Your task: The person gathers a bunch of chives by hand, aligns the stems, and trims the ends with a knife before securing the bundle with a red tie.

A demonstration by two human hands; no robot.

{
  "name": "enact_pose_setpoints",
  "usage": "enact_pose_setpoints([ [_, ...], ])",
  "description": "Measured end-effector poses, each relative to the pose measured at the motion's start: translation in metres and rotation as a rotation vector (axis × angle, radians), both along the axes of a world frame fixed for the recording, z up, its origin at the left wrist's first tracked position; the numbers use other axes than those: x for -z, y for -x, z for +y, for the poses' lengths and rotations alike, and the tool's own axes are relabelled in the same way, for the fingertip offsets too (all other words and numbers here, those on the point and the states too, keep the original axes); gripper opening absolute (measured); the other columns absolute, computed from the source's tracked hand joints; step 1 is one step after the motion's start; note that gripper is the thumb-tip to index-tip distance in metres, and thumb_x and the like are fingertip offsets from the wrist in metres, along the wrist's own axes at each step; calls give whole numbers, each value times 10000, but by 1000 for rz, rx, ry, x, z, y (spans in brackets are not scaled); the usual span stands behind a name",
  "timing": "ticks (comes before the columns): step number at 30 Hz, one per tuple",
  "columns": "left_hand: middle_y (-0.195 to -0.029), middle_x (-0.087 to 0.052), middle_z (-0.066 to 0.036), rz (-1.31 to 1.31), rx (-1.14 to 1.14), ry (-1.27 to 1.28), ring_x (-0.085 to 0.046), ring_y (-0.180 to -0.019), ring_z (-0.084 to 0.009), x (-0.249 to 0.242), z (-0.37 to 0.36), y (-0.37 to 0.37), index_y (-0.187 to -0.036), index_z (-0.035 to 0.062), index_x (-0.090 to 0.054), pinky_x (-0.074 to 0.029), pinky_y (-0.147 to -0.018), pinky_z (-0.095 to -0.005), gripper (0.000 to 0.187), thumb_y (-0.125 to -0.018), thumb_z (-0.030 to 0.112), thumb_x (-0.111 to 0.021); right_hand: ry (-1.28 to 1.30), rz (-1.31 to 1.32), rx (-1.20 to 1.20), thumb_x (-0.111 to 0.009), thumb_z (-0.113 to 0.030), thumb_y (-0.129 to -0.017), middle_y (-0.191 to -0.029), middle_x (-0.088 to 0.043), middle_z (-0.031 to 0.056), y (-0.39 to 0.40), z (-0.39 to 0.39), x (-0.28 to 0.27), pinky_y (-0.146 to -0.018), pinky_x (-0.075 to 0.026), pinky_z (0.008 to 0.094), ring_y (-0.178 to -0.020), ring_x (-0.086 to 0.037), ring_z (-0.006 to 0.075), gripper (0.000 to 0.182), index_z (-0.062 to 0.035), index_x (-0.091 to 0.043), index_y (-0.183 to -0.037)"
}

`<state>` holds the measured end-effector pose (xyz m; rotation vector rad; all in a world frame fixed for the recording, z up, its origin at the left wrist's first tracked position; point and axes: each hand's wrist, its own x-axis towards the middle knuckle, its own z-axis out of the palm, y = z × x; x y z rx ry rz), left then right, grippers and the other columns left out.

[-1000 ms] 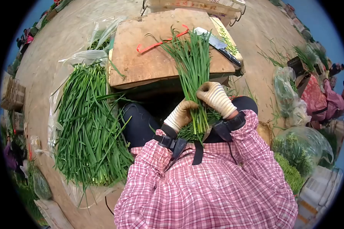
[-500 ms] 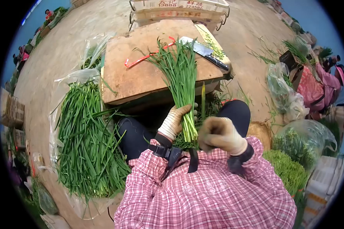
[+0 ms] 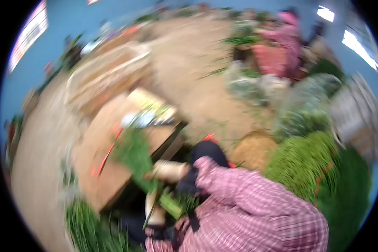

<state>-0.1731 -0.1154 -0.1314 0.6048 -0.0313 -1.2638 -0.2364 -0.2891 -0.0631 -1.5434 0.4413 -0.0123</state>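
The whole view is smeared by motion. A bunch of long green chives (image 3: 134,151) lies slantwise over the edge of the wooden board (image 3: 94,168), its pale cut stalk ends (image 3: 171,205) towards my body. My gloved left hand (image 3: 155,209) is closed round the lower stalks. Across the bunch from it, my gloved right hand (image 3: 168,171) reaches in from the right, fingertips right at the stalks; its fingers are blurred. On the board beside the leaves lie a red strip (image 3: 108,155) and a knife (image 3: 138,119).
A pale plastic crate (image 3: 107,82) stands beyond the board. More loose chives (image 3: 86,224) lie at lower left. To my right are a big green heap (image 3: 300,166) with red ties, a round brown stool top (image 3: 254,149) and plastic-wrapped greens (image 3: 308,109). A person in pink (image 3: 283,40) sits farther off.
My view has swung to the right and up, so the board now appears at left and the right-hand heaps nearer the middle. My right hand has come up against the bunch.
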Motion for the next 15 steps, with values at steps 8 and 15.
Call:
enact_pose_setpoints([
  [8, -1038, -642, -48, -838, 173, -220, -636, -894, -176, -77, 18, 3, -1207, 55, -584, -531, -752, -337, 427, -840, 211, -736, -426, -246, -90, -744, -93, -820, -973, -701, 8, 4, 27, -30, -787, -512, 306, -885, -624, 111, 267, -48, -705, -1080],
  [15, -1143, -619, -131, -1283, 79, -244, -576, -950, -181, -92, 14, -73, -1300, -39, -516, -506, -809, -313, 464, -878, 58, -684, -55, -379, -56, -814, -182, -716, -956, -673, 43, 3, 46, -93, -753, -508, 293, -897, -597, 128, 522, 9, -590, -1147],
])
